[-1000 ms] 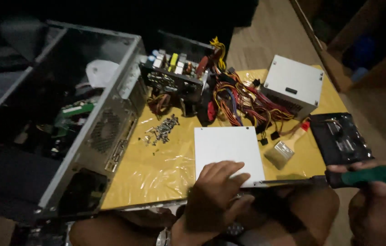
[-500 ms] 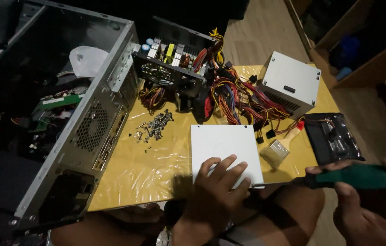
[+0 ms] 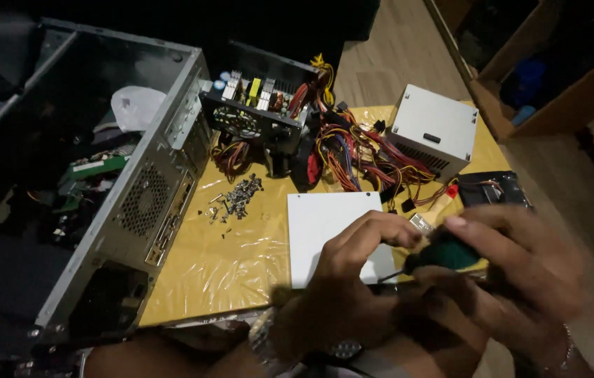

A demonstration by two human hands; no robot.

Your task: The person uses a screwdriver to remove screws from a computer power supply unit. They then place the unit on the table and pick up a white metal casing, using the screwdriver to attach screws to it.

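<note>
My right hand [image 3: 521, 280] grips the dark green handle of a screwdriver [image 3: 445, 252], held low over the near edge of the table. My left hand [image 3: 346, 287] curls in from the left. Its fingertips close around the screwdriver's thin shaft just in front of the handle. A wristwatch shows on my left wrist. Both hands hover over the near right corner of a flat white metal plate [image 3: 325, 227], which lies on the yellow plastic-covered table [image 3: 227, 259].
An open grey computer case [image 3: 122, 203] lies on its side at left. Behind the plate are a pile of screws [image 3: 236, 197], an opened power supply [image 3: 255, 112], tangled coloured wires [image 3: 360, 154], a closed grey power supply box [image 3: 433, 129] and a black drive [image 3: 496, 187].
My left hand lifted off the white plate and closed on the screwdriver's shaft. My right hand brought the screwdriver in from the right, closer to the middle.
</note>
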